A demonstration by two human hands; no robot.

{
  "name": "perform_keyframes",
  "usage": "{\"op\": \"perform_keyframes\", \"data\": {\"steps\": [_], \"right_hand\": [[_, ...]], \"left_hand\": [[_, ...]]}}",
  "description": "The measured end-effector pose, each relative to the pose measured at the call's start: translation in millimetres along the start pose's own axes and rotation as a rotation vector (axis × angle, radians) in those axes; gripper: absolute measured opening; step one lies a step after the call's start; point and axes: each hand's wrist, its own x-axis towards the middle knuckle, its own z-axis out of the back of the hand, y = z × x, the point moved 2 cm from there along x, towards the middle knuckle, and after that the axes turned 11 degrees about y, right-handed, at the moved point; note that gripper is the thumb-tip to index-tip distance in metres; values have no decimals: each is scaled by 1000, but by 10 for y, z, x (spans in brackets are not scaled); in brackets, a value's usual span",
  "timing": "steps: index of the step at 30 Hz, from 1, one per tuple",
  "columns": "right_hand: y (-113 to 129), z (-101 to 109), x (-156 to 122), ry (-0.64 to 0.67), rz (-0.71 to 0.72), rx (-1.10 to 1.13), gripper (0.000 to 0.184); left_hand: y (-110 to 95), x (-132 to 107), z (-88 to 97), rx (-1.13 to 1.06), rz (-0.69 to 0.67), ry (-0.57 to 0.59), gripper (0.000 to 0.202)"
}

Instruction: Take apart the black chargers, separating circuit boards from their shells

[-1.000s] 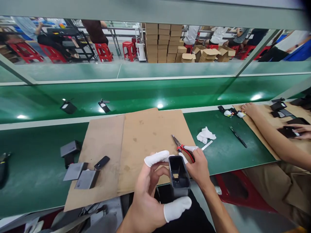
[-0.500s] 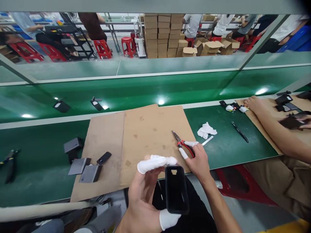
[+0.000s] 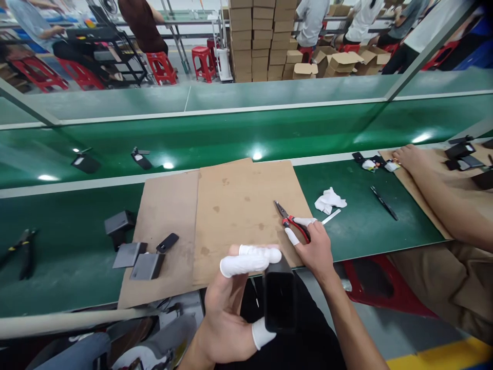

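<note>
- Black plastic housing (image 3: 279, 295), oblong and hollow, head view: where was it?
- Off the bench, low and near the body, just below the near edge of the brown cardboard sheet (image 3: 239, 205). Left hand (image 3: 231, 303) pinched it upright, white-capped fingers across its top end and capped thumb pressed on its lower side.
- Right hand (image 3: 314, 252)?
- Down on the cardboard. Capped thumb and forefinger closed on the handles of the red-handled pliers (image 3: 290, 221), which lay flat, nose pointing away.
- Around them?
- Crumpled white cloth (image 3: 329, 200) lay just right of the pliers on the green bench mat (image 3: 358, 231). Grey metal blocks (image 3: 142, 264) sat at the cardboard's left edge. Co-worker's forearm (image 3: 435, 195) rested far right, well apart.
</note>
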Motion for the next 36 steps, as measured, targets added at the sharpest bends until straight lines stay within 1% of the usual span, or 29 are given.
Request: {"op": "perform_keyframes", "data": {"steps": [2,3,4,6,7,9,11,12,14,16,18,20,21,23,26,30,33,36], "right_hand": [[18,18,12,12,-8,21,32],[37,25,15,24,-10,43,31],[61,29,15,34,-12,67,31],[111,25,13,41,-15,106,30],[129,21,17,35,-15,111,30],[121,42,53,2,-30,102,28],[13,146,157,-47,-73,85,26],[-91,240,246,-76,-105,74,27],[-403,499,503,-135,-180,33,31],[-820,805,842,-185,-271,-38,33],[-1268,1092,1196,-217,-392,-130,33],[-1660,1311,1504,-216,-494,-228,34],[-1819,1388,1631,-203,-527,-274,35],[-2060,1484,1832,-149,-549,-358,38],[-2283,1547,2019,-45,-541,-460,42],[-2446,1654,2141,65,-554,-528,45],[-2472,1769,2204,98,-553,-524,44],[-2394,1864,2253,73,-511,-470,41]], "left_hand": [[167,-94,47,17,86,-22,74],[285,-150,88,30,152,-58,71],[423,-210,140,44,227,-112,69],[725,-319,268,97,369,-258,66],[873,-360,328,107,428,-301,68],[1105,-410,433,112,484,-362,73],[1222,-429,501,105,504,-401,76],[1236,-431,517,101,508,-414,77],[1206,-420,516,93,511,-436,78],[1147,-396,480,85,515,-446,78],[1101,-370,439,77,515,-460,79],[1086,-351,412,69,506,-476,79],[1089,-347,406,65,498,-484,79],[1109,-346,405,59,483,-495,78],[1143,-354,410,51,465,-489,77],[1159,-369,385,45,455,-508,75],[1163,-383,347,49,460,-524,72],[1186,-404,330,54,450,-505,70]]}}
